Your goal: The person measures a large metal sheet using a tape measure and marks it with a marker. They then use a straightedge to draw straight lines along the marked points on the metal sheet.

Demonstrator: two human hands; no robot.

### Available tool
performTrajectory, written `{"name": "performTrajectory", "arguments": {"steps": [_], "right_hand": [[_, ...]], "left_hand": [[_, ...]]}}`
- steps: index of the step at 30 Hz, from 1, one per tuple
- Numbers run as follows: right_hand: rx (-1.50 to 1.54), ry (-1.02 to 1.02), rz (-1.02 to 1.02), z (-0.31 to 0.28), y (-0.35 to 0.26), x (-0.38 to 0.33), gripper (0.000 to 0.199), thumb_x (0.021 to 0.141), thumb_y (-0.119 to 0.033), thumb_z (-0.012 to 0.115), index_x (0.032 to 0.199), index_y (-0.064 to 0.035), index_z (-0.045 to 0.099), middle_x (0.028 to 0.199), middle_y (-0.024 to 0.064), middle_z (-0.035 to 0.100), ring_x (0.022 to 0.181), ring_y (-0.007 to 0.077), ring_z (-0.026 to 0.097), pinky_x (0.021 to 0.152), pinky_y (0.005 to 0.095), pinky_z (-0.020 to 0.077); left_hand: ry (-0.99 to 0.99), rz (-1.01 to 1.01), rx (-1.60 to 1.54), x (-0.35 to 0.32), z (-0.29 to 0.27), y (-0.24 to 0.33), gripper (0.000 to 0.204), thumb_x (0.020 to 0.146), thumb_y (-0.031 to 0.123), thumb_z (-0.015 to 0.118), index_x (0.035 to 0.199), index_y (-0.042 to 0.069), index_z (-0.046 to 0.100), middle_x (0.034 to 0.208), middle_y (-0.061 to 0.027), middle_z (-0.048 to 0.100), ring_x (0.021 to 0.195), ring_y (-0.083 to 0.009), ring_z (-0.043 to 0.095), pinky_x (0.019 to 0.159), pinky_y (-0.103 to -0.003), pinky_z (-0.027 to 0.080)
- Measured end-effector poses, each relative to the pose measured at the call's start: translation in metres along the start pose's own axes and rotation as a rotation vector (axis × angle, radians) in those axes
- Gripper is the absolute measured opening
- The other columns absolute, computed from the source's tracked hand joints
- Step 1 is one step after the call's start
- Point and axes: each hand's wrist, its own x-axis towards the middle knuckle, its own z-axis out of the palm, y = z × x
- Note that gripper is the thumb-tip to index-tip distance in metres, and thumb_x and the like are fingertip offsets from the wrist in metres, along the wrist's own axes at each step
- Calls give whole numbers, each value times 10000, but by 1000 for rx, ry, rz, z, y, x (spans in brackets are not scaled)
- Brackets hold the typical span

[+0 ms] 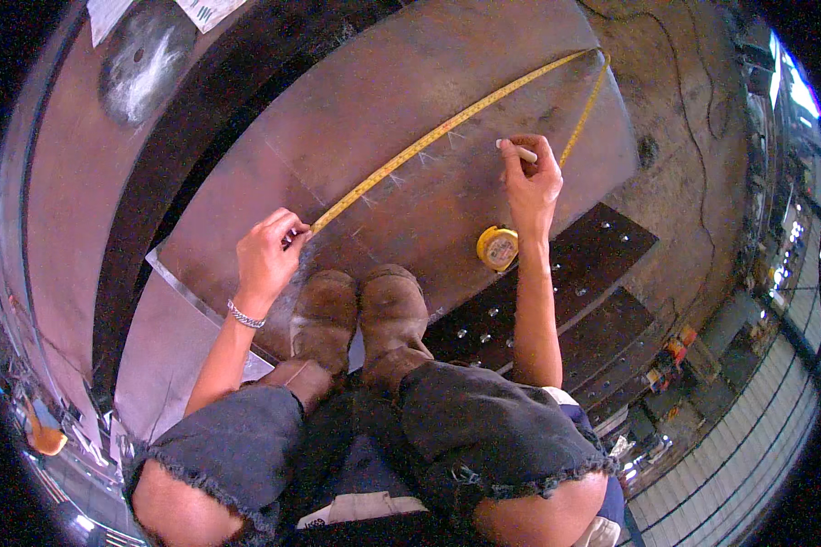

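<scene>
A yellow tape measure blade (447, 126) stretches across a brown steel plate (337, 118) in the head view. My left hand (270, 254) pinches the blade's near-left end. From there the blade runs up to the plate's far right edge, where it bends back down toward my right hand (531, 182). Between the fingers of that hand is a short white chalk stick (525, 154), held just above the plate. The round yellow tape measure case (498, 248) lies on the plate beside my right wrist. Several white chalk marks (421, 157) show along the blade.
My brown boots (390, 305) stand on the near part of the plate. Dark plates with holes (602, 239) lie to the right. A thin cable (680, 73) winds over the floor at the far right. A dark curved beam (169, 137) runs along the left.
</scene>
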Motion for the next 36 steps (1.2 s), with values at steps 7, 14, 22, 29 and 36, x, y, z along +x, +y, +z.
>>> {"name": "performTrajectory", "arguments": {"steps": [7, 14, 22, 29, 36], "right_hand": [[-75, 40, -97, 1, 4, 2, 192, 924, -190, 760, 1011, -31, 699, 897, 104, 763, 738, 149, 694, 687, 312, 553], [-144, -3, -74, -3, 5, 6, 172, 916, -141, 741, 1038, -27, 699, 928, 128, 749, 807, 223, 719, 740, 351, 558], [-341, 27, -350, -2, 4, 19, 159, 952, -125, 679, 1037, -4, 622, 907, 189, 704, 855, 403, 693, 759, 461, 545], [-423, -44, -355, -5, -6, 29, 167, 961, -151, 685, 1053, -17, 647, 939, 177, 731, 879, 376, 722, 782, 425, 560], [-345, -54, -418, 11, -9, 33, 157, 931, -179, 703, 933, -28, 660, 927, 148, 676, 913, 374, 659, 785, 468, 526]], "left_hand": [[0, 0, 5, 0, -1, 0, 86, 841, 119, 765, 856, 61, 703, 868, -47, 705, 729, -223, 707, 648, -343, 540], [3, 7, 8, 1, -1, 2, 86, 830, 101, 768, 850, 52, 700, 852, -53, 693, 721, -219, 698, 651, -336, 539], [13, 14, 24, 1, -3, 5, 88, 831, 81, 766, 855, 37, 694, 847, -65, 686, 717, -213, 696, 642, -326, 538], [16, 40, 63, 3, -4, 8, 82, 837, 79, 761, 861, 38, 694, 855, -65, 689, 735, -229, 711, 644, -337, 546], [37, 33, 57, 2, -6, 10, 88, 833, 89, 763, 863, 43, 694, 859, -65, 687, 741, -240, 711, 652, -348, 542]]}}
